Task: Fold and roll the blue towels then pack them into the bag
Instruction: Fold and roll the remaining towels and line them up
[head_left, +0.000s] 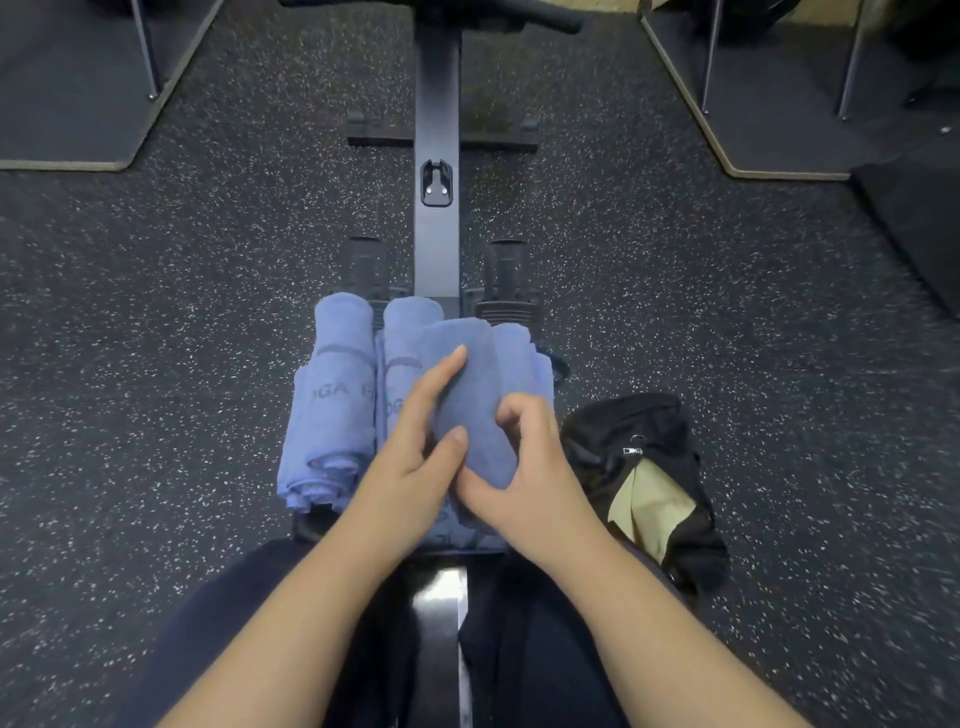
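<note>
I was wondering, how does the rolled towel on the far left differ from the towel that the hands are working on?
The far-left towel is fully rolled, and dark lettering shows on it; the towel in the hands is only partly rolled and shows no lettering. The far-left towel lies untouched, while the left hand and right hand both grip the other. They share the same blue terry cloth and point the same way.

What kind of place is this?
Probably a gym: speckled rubber floor, a rowing machine's rail with footrests, and rolled blue towels beside a black bag.
</note>
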